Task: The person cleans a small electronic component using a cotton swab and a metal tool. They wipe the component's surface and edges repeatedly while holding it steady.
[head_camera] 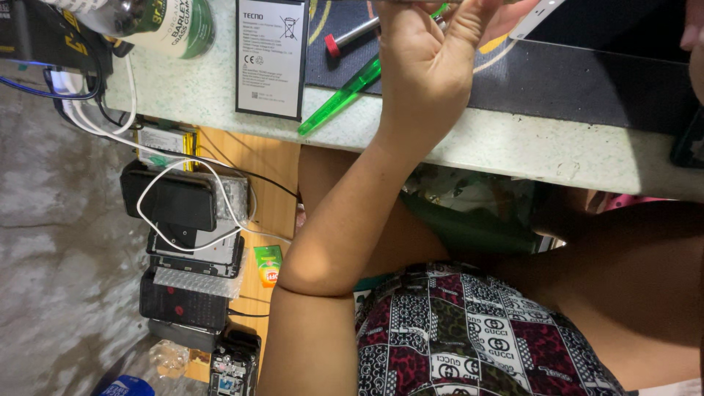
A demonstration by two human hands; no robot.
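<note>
The stone surface [513,143] is pale, a greenish white flecked with fine dark specks. On it lies a black rubber mat [587,84] with thin yellow curved lines. Near the surface's front edge sits a flat rectangular phone battery [270,59], white-faced with small black print and a dark border. Beside it runs a translucent bright green plastic stick [339,99], and on the mat a silver metal tool with a red cap [350,37]. At the far left corner stands a green-labelled bottle [165,22] with white lettering. Below the surface, white cables [183,172] loop over a stack of black phones [176,198] on a tan wooden shelf [253,158]. The person's patterned shirt [469,337] mixes maroon, black and white squares.
</note>
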